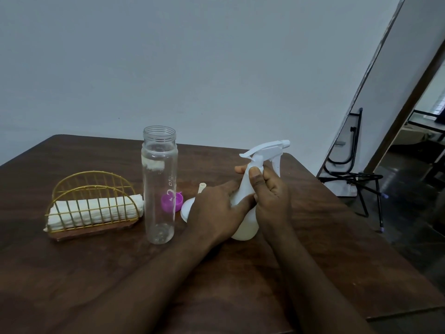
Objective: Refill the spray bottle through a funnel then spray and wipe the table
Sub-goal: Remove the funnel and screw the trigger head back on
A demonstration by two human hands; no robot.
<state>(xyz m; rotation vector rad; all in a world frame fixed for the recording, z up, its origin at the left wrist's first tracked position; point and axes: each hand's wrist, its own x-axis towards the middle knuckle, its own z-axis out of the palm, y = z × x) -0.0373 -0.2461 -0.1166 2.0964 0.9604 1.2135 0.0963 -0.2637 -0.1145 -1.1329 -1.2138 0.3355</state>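
A white spray bottle point(248, 196) stands on the dark wooden table point(216, 280), its trigger head point(267, 148) on top with the nozzle pointing right. My left hand point(216, 213) wraps around the bottle's body from the left. My right hand point(269, 191) grips the bottle's neck just under the trigger head, thumb in front. A white funnel point(186, 208) lies on the table behind my left hand, its spout sticking up. A tall clear water bottle point(159, 186) stands uncapped to the left, and its purple cap point(171, 201) lies behind it.
A gold wire napkin holder point(94, 203) with folded white napkins sits on a wooden base at the left. The table's right edge runs close to my right arm. Past it, black metal chair legs point(356, 174) stand on the floor by a wall.
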